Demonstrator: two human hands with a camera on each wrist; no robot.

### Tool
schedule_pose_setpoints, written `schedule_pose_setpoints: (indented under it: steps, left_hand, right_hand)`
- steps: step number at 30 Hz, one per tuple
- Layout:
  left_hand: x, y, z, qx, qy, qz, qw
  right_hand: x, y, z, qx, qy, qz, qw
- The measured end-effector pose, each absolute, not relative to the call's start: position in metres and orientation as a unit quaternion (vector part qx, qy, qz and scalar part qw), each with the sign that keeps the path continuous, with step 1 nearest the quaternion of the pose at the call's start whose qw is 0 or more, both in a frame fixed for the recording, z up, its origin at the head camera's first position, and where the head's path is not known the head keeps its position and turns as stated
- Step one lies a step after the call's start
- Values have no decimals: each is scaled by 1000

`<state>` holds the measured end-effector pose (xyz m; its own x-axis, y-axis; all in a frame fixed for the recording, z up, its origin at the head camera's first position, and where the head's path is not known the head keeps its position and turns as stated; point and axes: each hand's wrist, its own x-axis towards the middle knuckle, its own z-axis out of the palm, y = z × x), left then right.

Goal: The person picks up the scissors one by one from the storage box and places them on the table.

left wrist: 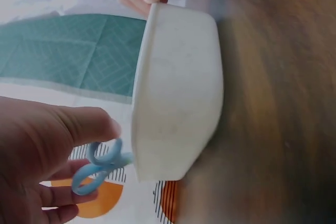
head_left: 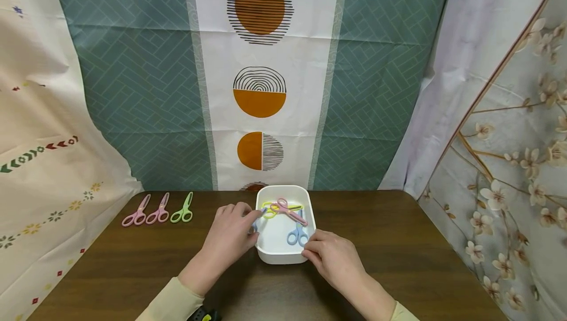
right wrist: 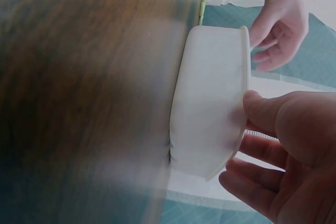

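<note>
Left hand (head_left: 232,228) on blue scissors (head_left: 254,226), right hand (head_left: 334,256) on white bin (head_left: 282,259)

In the head view, the bin stands on the brown table (head_left: 398,242) between the two hands. The left hand grips the blue scissors at the rim on its own side; the right hand pinches the rim at the near corner on its side. Just beside the right fingers, inside the bin, lies a second blue pair (head_left: 299,229); farther forward, a pink pair (head_left: 292,216) crosses a yellow pair (head_left: 293,208). Ahead and to the left of the left hand, two pink pairs (head_left: 142,206) and a green pair (head_left: 188,203) lie in a row on the table.

In the left wrist view, the scissors' handles sit between the left thumb and fingers, outside the rim, their other end hidden behind the bin's wall. The right hand holds the opposite end.

In the right wrist view, the right thumb presses the outer rim, fingers bent below it. The left hand is beyond the bin, fingers curled; the scissors are hidden there.
</note>
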<state>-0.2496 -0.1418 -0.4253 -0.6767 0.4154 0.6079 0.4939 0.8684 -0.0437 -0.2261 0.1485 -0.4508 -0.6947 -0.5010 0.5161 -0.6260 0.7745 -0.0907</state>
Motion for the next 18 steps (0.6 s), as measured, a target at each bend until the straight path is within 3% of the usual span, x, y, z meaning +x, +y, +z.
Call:
schedule_pose_setpoints:
  steps: [8,18]
  left_hand:
    - [-247,-157,-430,-252,-886,-69,383]
    - [-243,-171,-434,-235,-887,-66,391]
  right_hand:
    - [-226,147,-450,304,-914,130,235]
    - [-226,148,-451,305,-914,130,236]
